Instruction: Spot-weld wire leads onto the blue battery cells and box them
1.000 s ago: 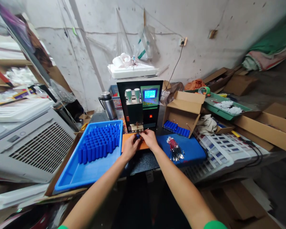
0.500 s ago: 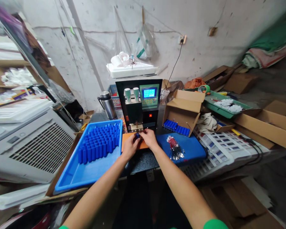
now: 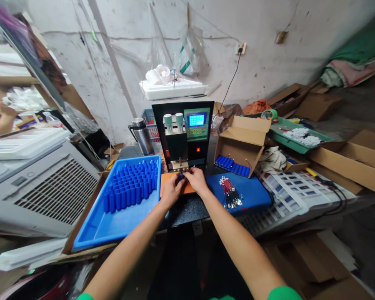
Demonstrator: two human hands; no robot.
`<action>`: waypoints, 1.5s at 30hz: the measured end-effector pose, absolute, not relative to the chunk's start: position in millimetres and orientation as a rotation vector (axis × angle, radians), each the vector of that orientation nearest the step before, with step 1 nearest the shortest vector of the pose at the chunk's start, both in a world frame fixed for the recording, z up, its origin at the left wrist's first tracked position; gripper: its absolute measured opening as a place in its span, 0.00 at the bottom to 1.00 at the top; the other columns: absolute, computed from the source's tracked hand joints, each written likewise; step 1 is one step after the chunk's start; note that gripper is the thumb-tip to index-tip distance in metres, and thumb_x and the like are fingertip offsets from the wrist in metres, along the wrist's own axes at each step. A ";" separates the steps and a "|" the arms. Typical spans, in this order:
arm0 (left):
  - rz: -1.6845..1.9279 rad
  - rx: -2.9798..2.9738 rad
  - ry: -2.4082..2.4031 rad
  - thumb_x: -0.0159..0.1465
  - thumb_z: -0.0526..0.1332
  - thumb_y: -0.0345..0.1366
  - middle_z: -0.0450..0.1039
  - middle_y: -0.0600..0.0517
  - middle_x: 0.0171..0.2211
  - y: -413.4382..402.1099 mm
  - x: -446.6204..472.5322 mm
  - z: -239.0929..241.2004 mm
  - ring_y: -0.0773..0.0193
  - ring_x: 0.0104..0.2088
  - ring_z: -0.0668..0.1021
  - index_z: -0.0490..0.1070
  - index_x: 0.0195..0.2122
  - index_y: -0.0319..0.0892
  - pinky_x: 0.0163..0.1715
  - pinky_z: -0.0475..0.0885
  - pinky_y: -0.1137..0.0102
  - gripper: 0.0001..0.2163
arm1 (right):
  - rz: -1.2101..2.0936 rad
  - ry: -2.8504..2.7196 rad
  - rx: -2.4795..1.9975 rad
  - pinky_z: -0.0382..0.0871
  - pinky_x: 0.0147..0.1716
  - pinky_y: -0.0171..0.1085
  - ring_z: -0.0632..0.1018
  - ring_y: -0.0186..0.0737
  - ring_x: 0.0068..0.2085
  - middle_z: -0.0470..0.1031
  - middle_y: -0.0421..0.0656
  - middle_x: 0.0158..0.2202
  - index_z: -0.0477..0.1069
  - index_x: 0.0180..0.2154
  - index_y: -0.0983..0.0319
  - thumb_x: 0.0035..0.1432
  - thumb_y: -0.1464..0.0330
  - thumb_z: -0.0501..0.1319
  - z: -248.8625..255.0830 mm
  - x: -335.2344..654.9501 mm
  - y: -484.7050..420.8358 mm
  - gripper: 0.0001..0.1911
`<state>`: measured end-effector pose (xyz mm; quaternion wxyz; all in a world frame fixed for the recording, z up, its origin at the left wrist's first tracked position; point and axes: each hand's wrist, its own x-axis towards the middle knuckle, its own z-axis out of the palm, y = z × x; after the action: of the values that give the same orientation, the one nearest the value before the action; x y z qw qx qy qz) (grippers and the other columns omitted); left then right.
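Observation:
My left hand [image 3: 171,190] and my right hand [image 3: 196,180] meet over an orange pad [image 3: 187,190], both pinched on a small blue battery cell [image 3: 181,176]. They hold it just under the electrodes of a black spot welder [image 3: 183,134] with a lit green screen. Left of my hands, a blue tray [image 3: 115,227] holds several upright blue cells [image 3: 129,185]. To the right, a bundle of red wires with metal tabs [image 3: 229,193] lies on a blue mat [image 3: 253,193].
An open cardboard box [image 3: 242,143] with blue cells [image 3: 233,166] lying at its mouth stands right of the welder. A steel flask [image 3: 141,135] is behind the tray. A white grilled machine [image 3: 40,187] fills the left. Another person's hand [image 3: 1,114] shows far left.
My hands stay on the cell under the welder. The view has shifted slightly, and another person's hand has come into sight at the far left.

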<state>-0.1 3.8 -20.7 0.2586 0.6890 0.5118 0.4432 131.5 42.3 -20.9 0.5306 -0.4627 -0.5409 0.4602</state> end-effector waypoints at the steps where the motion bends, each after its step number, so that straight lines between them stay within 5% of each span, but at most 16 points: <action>1: 1.198 1.872 1.394 0.63 0.57 0.38 0.78 0.46 0.44 3.6 0.1 -20.5 0.55 0.44 0.78 0.72 0.49 0.39 0.48 0.71 0.61 0.15 | 1.090 -1.296 -1.101 0.67 0.29 0.33 0.76 0.41 0.31 0.76 0.41 0.26 0.74 0.28 0.62 0.50 0.61 0.62 -20.6 131.5 42.1 0.10; 11: 1.168 1.879 1.438 0.63 0.57 0.39 0.77 0.48 0.38 3.6 -0.3 -21.2 0.58 0.38 0.77 0.73 0.47 0.39 0.42 0.71 0.64 0.14 | 1.094 -1.321 -1.064 0.68 0.28 0.34 0.75 0.40 0.29 0.74 0.40 0.25 0.72 0.30 0.61 0.50 0.60 0.63 -15.3 143.4 29.4 0.10; 25: 1.248 1.697 1.361 0.57 0.62 0.41 0.78 0.44 0.42 -1.6 -11.4 -3.1 0.55 0.42 0.79 0.73 0.47 0.38 0.44 0.74 0.61 0.18 | 1.226 -1.267 -1.048 0.53 0.15 0.30 0.62 0.30 0.16 0.63 0.36 0.13 0.66 0.19 0.61 0.46 0.59 0.61 -20.9 152.9 20.2 0.14; 30: 1.075 1.866 1.534 0.60 0.59 0.45 0.80 0.47 0.37 -23.0 -29.5 5.2 0.58 0.35 0.79 0.77 0.38 0.40 0.37 0.74 0.65 0.14 | 1.323 -1.170 -1.032 0.52 0.14 0.29 0.62 0.29 0.15 0.65 0.36 0.15 0.67 0.20 0.62 0.43 0.58 0.62 -19.3 155.8 19.4 0.14; 40: 0.957 2.068 1.561 0.62 0.57 0.41 0.79 0.52 0.28 -33.1 -16.4 4.7 0.64 0.26 0.76 0.76 0.30 0.43 0.28 0.69 0.70 0.10 | 1.320 -1.213 -0.983 0.54 0.16 0.30 0.64 0.30 0.17 0.67 0.36 0.16 0.69 0.22 0.62 0.46 0.58 0.63 -18.9 158.5 17.5 0.14; 45: 0.979 2.033 1.560 0.61 0.57 0.40 0.77 0.52 0.27 -27.4 -9.1 6.3 0.65 0.24 0.73 0.74 0.30 0.41 0.26 0.67 0.71 0.10 | 1.206 -1.483 -0.863 0.65 0.28 0.33 0.72 0.35 0.26 0.73 0.39 0.24 0.73 0.27 0.63 0.47 0.61 0.64 -18.0 159.1 8.9 0.11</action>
<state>-9.1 -27.4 6.3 0.1979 0.7264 0.5574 0.3498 159.1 8.9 -18.0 0.4986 -0.3568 -0.6128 0.4985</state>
